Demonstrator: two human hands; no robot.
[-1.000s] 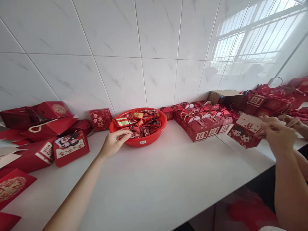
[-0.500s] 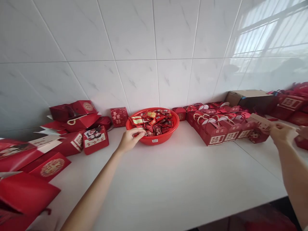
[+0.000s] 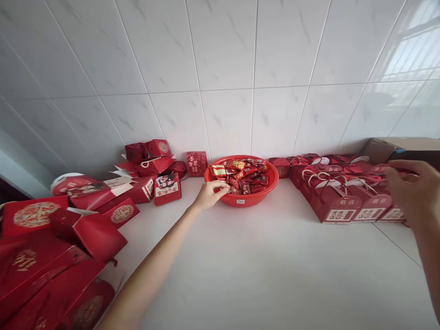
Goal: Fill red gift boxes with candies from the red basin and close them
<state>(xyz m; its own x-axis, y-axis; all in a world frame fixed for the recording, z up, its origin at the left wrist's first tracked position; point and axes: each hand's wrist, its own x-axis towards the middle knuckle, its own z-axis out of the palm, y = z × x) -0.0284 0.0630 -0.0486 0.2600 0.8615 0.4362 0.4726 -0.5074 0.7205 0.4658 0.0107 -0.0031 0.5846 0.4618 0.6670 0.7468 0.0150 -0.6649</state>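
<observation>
My left hand is at the left front rim of a red plastic basin. Its thumb and fingertips are pressed together; whatever lies between them is too small to make out. Wrapped candies in mostly red wrappers fill the basin. Over on the right, my right hand is raised above a row of red gift boxes with rope handles. Its fingers are curved and apart, slightly blurred, with nothing visible between them. It covers part of the boxes at that end.
More red boxes are heaped along the left of the white table, some with open flaps. A small red box stands against the tiled wall. A cardboard box is behind the right-hand row.
The view has turned left, so the basin and boxes appear farther right. My right hand has let go of the box it was touching and lifted over the row. My left hand stays at the basin.
</observation>
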